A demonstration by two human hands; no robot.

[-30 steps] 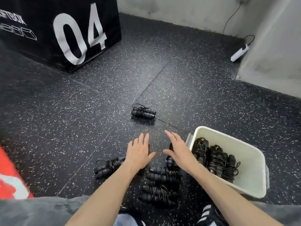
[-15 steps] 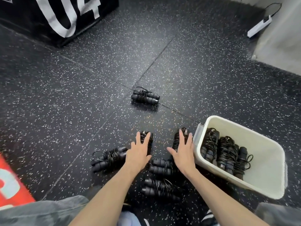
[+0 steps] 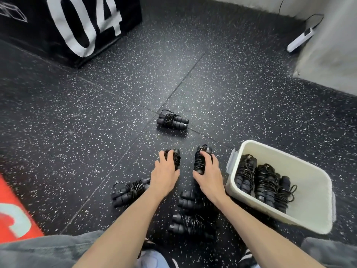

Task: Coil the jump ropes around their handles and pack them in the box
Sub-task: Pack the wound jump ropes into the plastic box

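Head view: we count six coiled black jump ropes on the speckled floor point(image 3: 96, 132) and three in the white box point(image 3: 316, 190). Left hand point(image 3: 164, 175) grasps one bundle point(image 3: 174, 156); right hand point(image 3: 208, 176) grasps another point(image 3: 201, 161). Each rope is wound tightly around its paired foam handles. One bundle point(image 3: 172, 120) lies apart, farther out.

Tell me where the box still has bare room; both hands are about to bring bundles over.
The white box is bare along its right side and near corner; three coiled ropes crowd its left end. The floor is crowded between the left hand, right hand and the person's knees.
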